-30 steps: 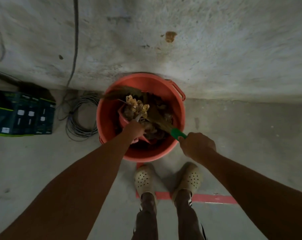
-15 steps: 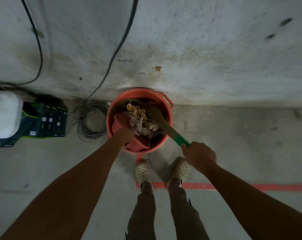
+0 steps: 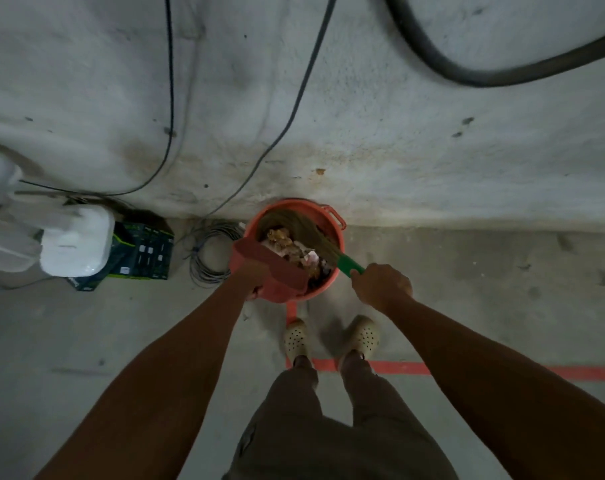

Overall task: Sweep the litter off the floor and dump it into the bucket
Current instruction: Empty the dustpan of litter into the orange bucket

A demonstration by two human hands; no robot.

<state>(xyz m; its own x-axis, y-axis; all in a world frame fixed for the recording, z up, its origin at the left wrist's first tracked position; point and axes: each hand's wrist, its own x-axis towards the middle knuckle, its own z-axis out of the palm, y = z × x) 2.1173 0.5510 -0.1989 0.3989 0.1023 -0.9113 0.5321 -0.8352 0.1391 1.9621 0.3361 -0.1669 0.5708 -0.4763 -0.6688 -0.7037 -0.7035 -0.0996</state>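
Both arms reach forward. The left hand (image 3: pixel 255 276) grips the red dustpan (image 3: pixel 277 270), tipped over the orange bucket's (image 3: pixel 340 239) near-left rim. The right hand (image 3: pixel 380 287) is curled round the green broom handle (image 3: pixel 349 265), with the bristles (image 3: pixel 299 225) inside. Litter (image 3: pixel 283 240) lies in the bucket. Compared with half a second ago, the dustpan is higher and its back faces up.

You are facing one bucket (image 3: pixel 337 237), one dustpan (image 3: pixel 270 268) and one broom (image 3: pixel 348 264) at frame centre, wearing two clogs (image 3: pixel 296 337) below. One wire coil (image 3: pixel 199 268) and one dark box (image 3: pixel 145 249) are lying centre left; two thin cables (image 3: pixel 171 81) and one thick hose (image 3: pixel 467 77) are hanging above.
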